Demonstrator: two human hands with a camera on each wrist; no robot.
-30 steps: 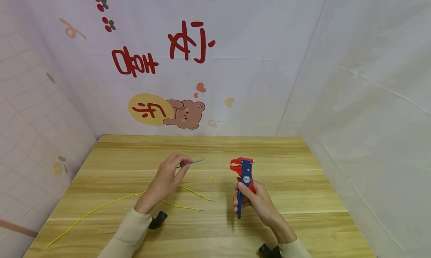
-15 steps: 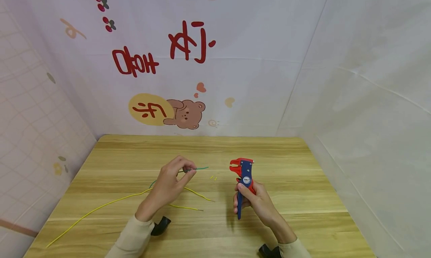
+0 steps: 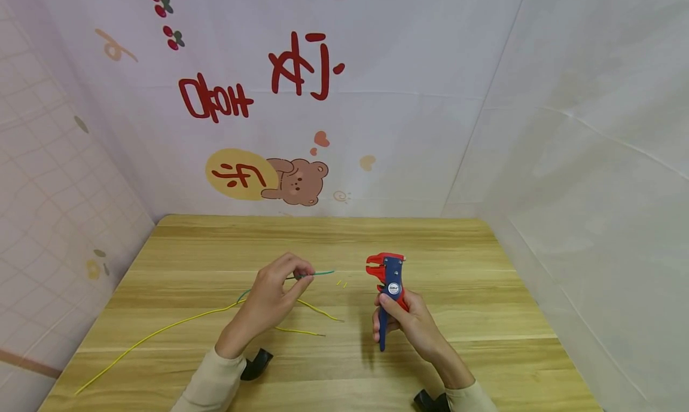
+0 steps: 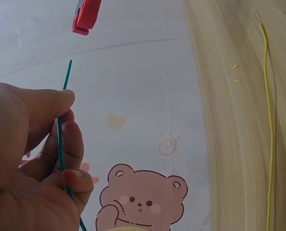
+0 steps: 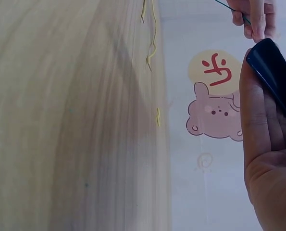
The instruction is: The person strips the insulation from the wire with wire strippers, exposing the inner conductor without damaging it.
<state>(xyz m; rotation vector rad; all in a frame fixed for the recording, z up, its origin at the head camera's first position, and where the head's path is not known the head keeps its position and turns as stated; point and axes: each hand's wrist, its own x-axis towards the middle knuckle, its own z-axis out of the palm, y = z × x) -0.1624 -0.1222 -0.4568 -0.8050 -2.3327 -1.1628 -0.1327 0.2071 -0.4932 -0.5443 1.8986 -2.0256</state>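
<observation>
My left hand (image 3: 280,289) pinches a green wire (image 4: 60,139) between thumb and fingers, its short free end pointing right. In the left wrist view the wire runs down across the palm, and its tip looks unstripped. My right hand (image 3: 406,316) grips a red and blue wire stripper (image 3: 393,271) upright by its handles. The stripper's red jaws are apart and face left, toward the wire tip, with a gap between. In the right wrist view the dark blue handle (image 5: 272,72) lies along the fingers.
A yellow wire (image 3: 156,333) curves across the left of the wooden table (image 3: 457,340); two yellow ends with bare tips lie near the middle. Two small yellow insulation bits (image 3: 339,283) lie between the hands. A printed cloth backdrop (image 3: 404,131) stands behind.
My left hand has moved slightly right and toward me with the green wire, whose tip now sits lower in the head view. The right hand and stripper have barely moved.
</observation>
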